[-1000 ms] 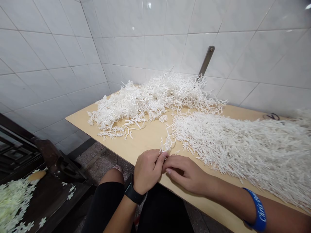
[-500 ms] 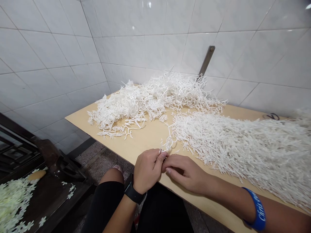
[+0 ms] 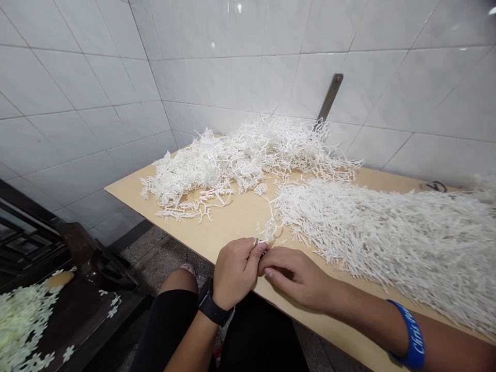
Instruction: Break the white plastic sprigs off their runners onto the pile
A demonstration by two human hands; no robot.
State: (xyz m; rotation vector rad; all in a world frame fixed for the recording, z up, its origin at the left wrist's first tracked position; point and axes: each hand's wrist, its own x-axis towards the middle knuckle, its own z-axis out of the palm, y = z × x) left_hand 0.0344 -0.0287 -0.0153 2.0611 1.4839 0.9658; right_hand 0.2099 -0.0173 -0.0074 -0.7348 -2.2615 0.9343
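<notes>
My left hand (image 3: 237, 266), with a black watch at the wrist, is closed at the table's front edge, its thumb and fingers pinching a white branched plastic piece (image 3: 270, 227) that sticks out beyond the fingertips. Touching it from the right is my right hand (image 3: 296, 274), its fingers curled and bent inward at the same spot. What the right fingertips grip is hidden. Behind the hands lies a loose heap of white branched pieces (image 3: 232, 157). A denser heap of thin white pieces (image 3: 372, 222) covers the table's right side.
The light wooden table (image 3: 186, 230) stands against a tiled wall (image 3: 263, 77). A metal bracket (image 3: 329, 98) rises behind the heap. A dark cord (image 3: 434, 186) lies at the back right. On the left, a dark wooden seat (image 3: 83, 315) bears pale flower shapes (image 3: 23, 323).
</notes>
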